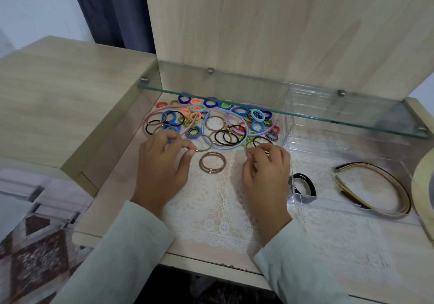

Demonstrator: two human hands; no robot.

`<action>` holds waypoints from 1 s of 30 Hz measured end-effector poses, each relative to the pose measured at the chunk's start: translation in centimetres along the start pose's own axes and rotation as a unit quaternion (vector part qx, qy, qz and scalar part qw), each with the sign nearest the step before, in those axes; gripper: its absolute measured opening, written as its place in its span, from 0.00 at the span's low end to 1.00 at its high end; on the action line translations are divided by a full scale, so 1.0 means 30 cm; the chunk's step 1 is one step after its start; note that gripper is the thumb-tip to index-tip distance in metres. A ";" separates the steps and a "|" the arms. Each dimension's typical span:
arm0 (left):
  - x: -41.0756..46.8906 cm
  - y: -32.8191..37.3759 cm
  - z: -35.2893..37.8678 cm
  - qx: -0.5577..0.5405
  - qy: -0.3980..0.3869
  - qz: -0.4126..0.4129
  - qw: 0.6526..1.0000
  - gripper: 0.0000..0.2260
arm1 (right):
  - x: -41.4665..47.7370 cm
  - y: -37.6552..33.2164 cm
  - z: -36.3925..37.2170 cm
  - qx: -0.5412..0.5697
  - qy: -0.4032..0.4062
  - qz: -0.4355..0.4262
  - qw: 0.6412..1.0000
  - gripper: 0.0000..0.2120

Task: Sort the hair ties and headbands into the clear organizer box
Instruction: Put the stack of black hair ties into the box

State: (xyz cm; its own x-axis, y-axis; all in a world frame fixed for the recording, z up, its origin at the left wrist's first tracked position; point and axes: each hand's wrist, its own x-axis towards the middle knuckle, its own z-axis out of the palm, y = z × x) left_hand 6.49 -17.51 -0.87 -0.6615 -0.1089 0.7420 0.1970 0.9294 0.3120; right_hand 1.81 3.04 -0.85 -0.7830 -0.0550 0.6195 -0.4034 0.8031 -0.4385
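A pile of coloured hair ties (212, 120) and pastel headbands (218, 144) lies on a lace mat (211, 209) on the tabletop (110, 186), beneath a glass shelf (328, 113). The left hand (162, 170) pinches a taupe tie (203, 143) at its gold bead; the right hand (265, 174) appears to pinch another, partly hidden. The clear organizer box (352, 144) at right holds black ties (305, 184) and tan headbands (375, 186).
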 end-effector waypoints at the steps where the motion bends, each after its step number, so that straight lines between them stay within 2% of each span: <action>1: -0.001 0.004 0.003 -0.008 -0.008 0.018 1.000 0.04 | 0.000 0.003 0.005 -0.003 -0.012 0.013 1.000 0.11; 4: -0.003 0.011 0.007 -0.027 -0.046 0.053 0.997 0.05 | -0.003 0.003 0.017 -0.046 -0.094 0.077 0.992 0.21; 6: -0.005 0.012 0.009 -0.027 -0.070 0.069 0.995 0.05 | -0.004 0.008 0.021 -0.060 -0.130 0.111 0.984 0.23; 14: -0.005 0.002 0.024 -0.031 -0.128 0.059 0.990 0.05 | -0.005 0.011 0.020 -0.087 -0.123 0.130 0.980 0.23; 19: -0.008 -0.003 0.023 -0.030 -0.164 0.040 0.985 0.07 | -0.009 0.009 0.030 -0.108 -0.088 0.101 0.985 0.15; 21: -0.010 -0.002 0.021 -0.031 -0.171 0.033 0.984 0.07 | -0.008 0.010 0.028 -0.106 -0.093 0.099 0.985 0.15; 26: -0.005 0.006 0.017 -0.029 -0.152 0.018 0.988 0.08 | 0.014 0.003 0.007 -0.074 -0.142 0.115 0.980 0.18; 30: 0.000 0.000 0.021 0.020 -0.154 -0.064 0.986 0.11 | 0.040 0.002 0.005 0.002 -0.122 0.130 0.984 0.15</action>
State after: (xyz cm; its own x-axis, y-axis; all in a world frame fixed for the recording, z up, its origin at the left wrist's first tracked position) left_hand 6.03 -17.31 -1.23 -0.8689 -0.1199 0.4801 0.0726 0.9288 0.3634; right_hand 0.78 2.91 -0.23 -0.9502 0.0114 0.3114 -0.1751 0.8071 -0.5639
